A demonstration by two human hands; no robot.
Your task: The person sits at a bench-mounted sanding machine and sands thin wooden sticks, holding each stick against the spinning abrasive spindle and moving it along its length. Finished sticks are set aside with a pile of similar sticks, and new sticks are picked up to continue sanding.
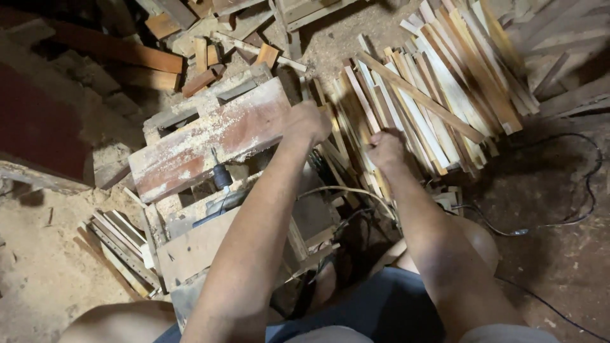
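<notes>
While both hands, left hand (307, 122) and right hand (385, 148), clench slats in the loose slat pile (438, 95) on the floor, the leaning stack could slide onto the drill (222, 179) at the bench's (210, 136) near edge.

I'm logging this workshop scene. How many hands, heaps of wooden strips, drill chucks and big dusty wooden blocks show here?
Hands: 2, the left hand and the right hand, both fisted at the big heap.
Heaps of wooden strips: 2, the big heap and the small heap.
Drill chuck: 1
Dusty wooden block: 1
Total: 6

pale tan slats (438, 95), reddish-white plank (210, 143), black cable (572, 216)
</notes>
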